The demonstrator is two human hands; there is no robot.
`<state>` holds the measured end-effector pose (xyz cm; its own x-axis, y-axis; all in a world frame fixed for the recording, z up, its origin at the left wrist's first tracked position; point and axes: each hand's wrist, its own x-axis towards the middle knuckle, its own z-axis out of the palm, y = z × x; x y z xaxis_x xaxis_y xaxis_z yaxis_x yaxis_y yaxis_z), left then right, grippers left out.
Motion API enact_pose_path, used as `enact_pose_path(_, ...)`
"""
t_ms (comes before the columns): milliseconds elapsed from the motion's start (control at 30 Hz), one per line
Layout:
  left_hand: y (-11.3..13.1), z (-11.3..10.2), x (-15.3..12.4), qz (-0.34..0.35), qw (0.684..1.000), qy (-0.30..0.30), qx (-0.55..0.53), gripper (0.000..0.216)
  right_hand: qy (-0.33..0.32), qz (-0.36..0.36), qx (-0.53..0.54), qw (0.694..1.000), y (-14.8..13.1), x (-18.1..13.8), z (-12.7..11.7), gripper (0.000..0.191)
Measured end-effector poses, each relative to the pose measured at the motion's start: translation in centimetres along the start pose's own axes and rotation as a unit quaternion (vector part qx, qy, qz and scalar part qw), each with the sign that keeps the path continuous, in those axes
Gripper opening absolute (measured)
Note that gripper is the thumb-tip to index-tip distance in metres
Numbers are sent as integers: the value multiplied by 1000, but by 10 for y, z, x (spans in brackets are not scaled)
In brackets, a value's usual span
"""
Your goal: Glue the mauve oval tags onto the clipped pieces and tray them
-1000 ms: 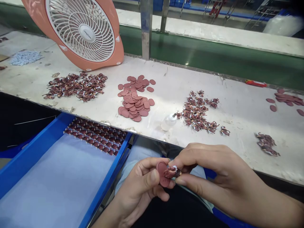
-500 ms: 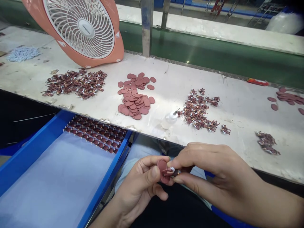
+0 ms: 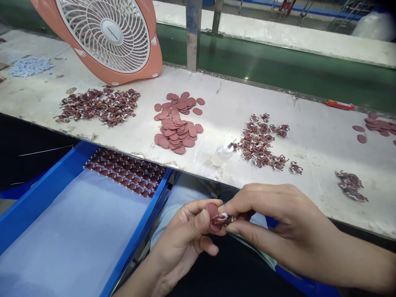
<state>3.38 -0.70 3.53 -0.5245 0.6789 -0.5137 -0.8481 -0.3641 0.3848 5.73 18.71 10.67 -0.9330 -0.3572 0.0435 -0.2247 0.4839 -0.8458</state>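
Observation:
My left hand (image 3: 185,239) pinches a small reddish oval disc (image 3: 212,211) between thumb and fingers, below the table's front edge. My right hand (image 3: 272,222) pinches a tiny dark brown figure piece (image 3: 225,219) and presses it against the disc. Both hands meet over my lap. On the table lie a pile of reddish oval discs (image 3: 177,123) and a heap of brown figure pieces (image 3: 261,142), with a small clear glue bottle (image 3: 222,154) between them.
A blue tray (image 3: 46,189) at lower left holds rows of finished pieces (image 3: 126,171) on white lining. An orange fan (image 3: 108,37) stands at the back left beside another brown heap (image 3: 97,105). A green conveyor (image 3: 278,74) runs behind the white table (image 3: 309,136).
Both hands rose slightly with the disc and the figure piece still pinched together. The view shifted a little; nothing on the table moved.

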Motion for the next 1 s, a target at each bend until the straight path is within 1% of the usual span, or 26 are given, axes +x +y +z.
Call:
enact_pose_path(367, -1, -2, 0, -1, 1000, 13, 14, 37, -14, 6, -17, 1000, -2, 4, -1, 19)
enact_pose_path(533, -1, -1, 0, 4, 1000, 29, 4, 38, -15, -6, -49, 999, -3, 6, 1, 21)
enact_pose_path(633, -2, -1, -1, 11, 999, 30, -2, 36, -19, -19, -47, 999, -3, 7, 1, 22)
enact_pose_path(733, -2, 0, -3, 25, 999, 28, -1, 32, -19, -17, -49, 998, -5, 7, 2, 21)
enact_pose_path(800, -2, 1, -5, 42, 999, 25, 3, 29, -11, -25, -49, 998, -6, 5, 3, 18)
enact_pose_path(867, -1, 5, -7, 58, 998, 12, 8, 27, 3, -57, -53, 997, -7, 2, 6, 17)
enact_pose_path(933, 1, 8, -9, 71, 997, -12, 12, 25, 38, -89, -54, 994, -8, -2, 9, 17)
enact_pose_path(1000, 3, 11, -10, 75, 996, -43, 12, 24, 71, -95, -53, 992, -10, -7, 12, 17)
